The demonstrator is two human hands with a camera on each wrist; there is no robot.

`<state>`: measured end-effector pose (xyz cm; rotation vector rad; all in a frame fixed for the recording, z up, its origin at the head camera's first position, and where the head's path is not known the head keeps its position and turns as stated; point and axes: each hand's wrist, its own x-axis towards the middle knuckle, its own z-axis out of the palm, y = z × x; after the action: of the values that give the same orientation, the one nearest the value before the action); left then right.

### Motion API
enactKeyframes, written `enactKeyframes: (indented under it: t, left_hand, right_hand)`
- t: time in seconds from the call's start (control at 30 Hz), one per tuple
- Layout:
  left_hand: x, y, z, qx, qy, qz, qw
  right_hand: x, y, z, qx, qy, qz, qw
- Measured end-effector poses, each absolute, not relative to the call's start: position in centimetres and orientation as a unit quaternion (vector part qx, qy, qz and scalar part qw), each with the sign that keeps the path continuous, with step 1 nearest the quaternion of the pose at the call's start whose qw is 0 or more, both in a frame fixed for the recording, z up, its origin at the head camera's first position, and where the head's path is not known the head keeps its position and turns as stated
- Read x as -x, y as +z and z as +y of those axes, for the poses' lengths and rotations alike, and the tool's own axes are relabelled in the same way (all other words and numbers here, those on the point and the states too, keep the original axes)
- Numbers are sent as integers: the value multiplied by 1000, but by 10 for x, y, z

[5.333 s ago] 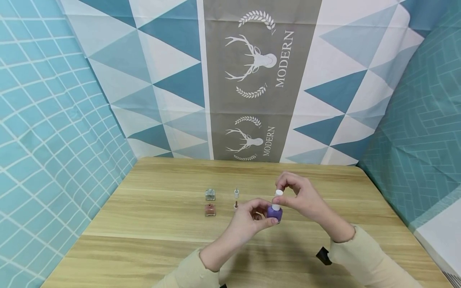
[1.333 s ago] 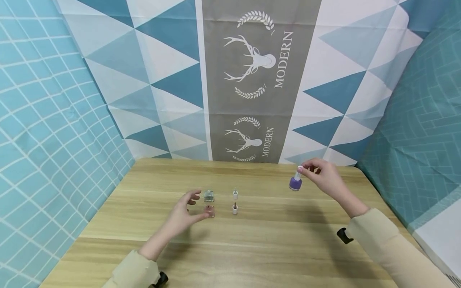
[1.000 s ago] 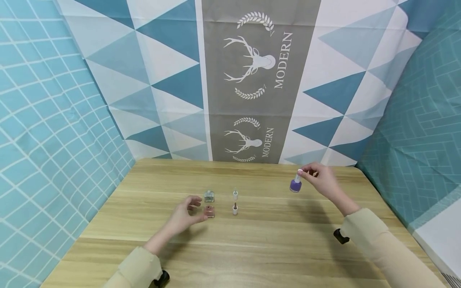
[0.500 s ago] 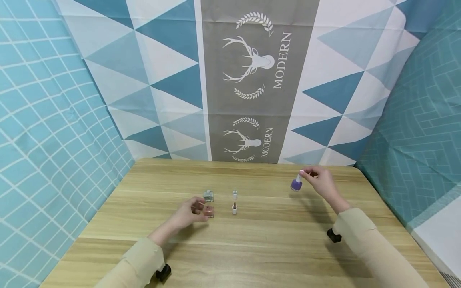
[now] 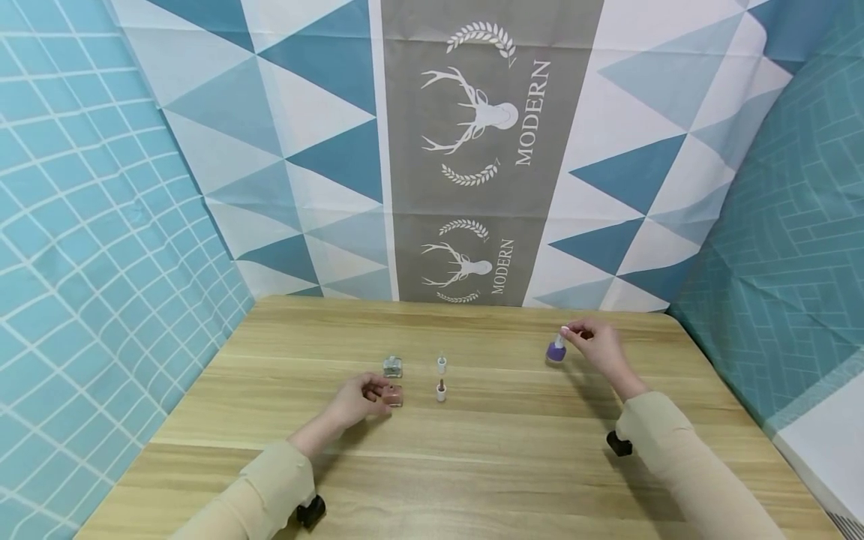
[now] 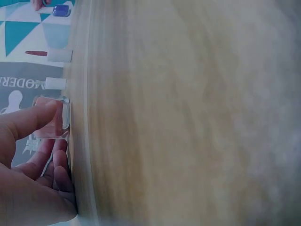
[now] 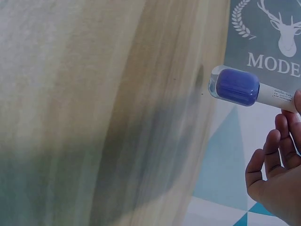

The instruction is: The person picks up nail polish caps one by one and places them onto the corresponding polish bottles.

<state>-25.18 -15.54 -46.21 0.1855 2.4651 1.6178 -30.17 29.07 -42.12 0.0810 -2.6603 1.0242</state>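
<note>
My right hand (image 5: 599, 349) pinches the white cap of a purple nail polish bottle (image 5: 556, 352) at the right of the table. The bottle hangs slightly tilted, its base close over the wood, with the cap on. In the right wrist view the purple nail polish bottle (image 7: 237, 86) shows a clear glass base. My left hand (image 5: 358, 399) holds an uncapped pink nail polish bottle (image 5: 393, 395) on the table. In the left wrist view the thumb lies across the front of the pink bottle (image 6: 57, 123), fingers at its far side.
Behind the pink bottle stands an uncapped clear glittery nail polish bottle (image 5: 392, 366). To their right, two white brush caps stand with brushes up: a pale-brush cap (image 5: 442, 365) and a red-brown-brush cap (image 5: 441, 393). A patterned cloth (image 5: 466, 150) hangs behind the wooden table (image 5: 472, 465).
Earlier both hands were on the purple bottle. My left hand has let go and moved left to the pink bottle, closing round it. My right hand has carried the purple bottle rightward and lowered it.
</note>
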Motion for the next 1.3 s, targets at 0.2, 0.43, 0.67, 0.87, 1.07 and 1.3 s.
enactKeyframes:
  t: [0.2, 0.43, 0.67, 0.87, 1.07, 1.3]
  left_hand:
    - [251, -463, -153, -47, 538, 838, 77]
    - [250, -463, -150, -28, 523, 850, 54]
    - [249, -464, -149, -19, 516, 855, 48]
    - [249, -464, -148, -20, 520, 853, 47]
    - [250, -465, -147, -22, 519, 854, 39]
    - [249, -463, -147, -22, 520, 853, 35]
  right_hand:
    - [301, -426, 287, -37, 354, -924, 138]
    - [305, -429, 286, -36, 350, -926, 134]
    - [303, -428, 284, -43, 353, -926, 126]
    - [298, -423, 284, -60, 352, -925, 129]
    - [296, -410, 283, -55, 344, -931, 107]
    - [288, -394, 276, -61, 351, -928, 109]
